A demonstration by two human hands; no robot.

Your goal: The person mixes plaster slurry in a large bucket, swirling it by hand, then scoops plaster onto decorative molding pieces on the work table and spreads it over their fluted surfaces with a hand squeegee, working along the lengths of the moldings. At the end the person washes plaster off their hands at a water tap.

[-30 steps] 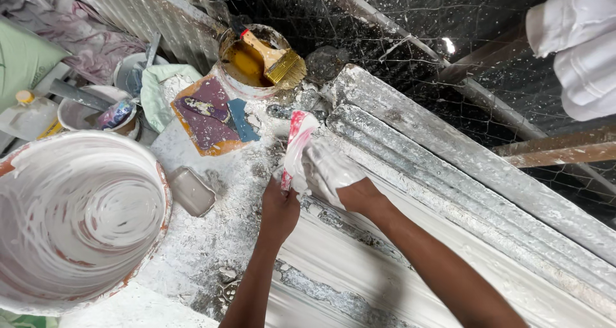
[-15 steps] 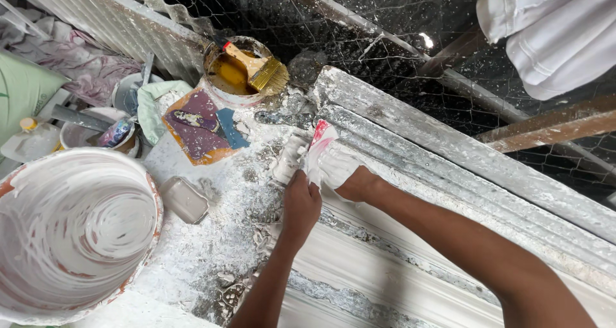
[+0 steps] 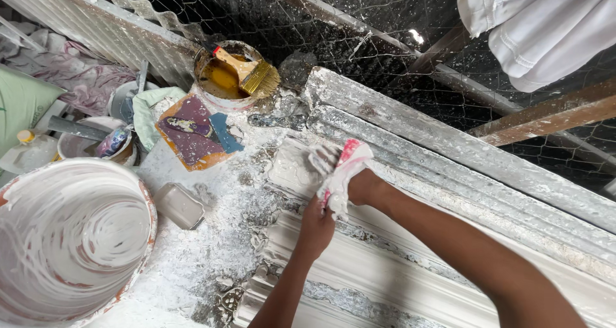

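Observation:
Both my hands press a plaster-caked white and pink cloth (image 3: pixel 338 168) onto the end of a long white moulded plaster strip (image 3: pixel 398 264). My left hand (image 3: pixel 316 224) grips the near end of the cloth. My right hand (image 3: pixel 364 185) holds its far side, the fingers hidden under the cloth. The strip lies on a plaster-spattered table (image 3: pixel 218 238) and runs away to the lower right.
A large basin (image 3: pixel 64 238) coated in white plaster stands at the lower left. A small white block (image 3: pixel 179 205) lies beside it. At the back are a pot of yellow liquid (image 3: pixel 221 78) with a brush (image 3: pixel 247 70), coloured sheets (image 3: pixel 189 132), wire mesh (image 3: pixel 359 26), and a person's white garment (image 3: pixel 545 20).
My hands and the cloth have shifted a little along the strip's end; the view has drifted, so the basin and pot sit further left.

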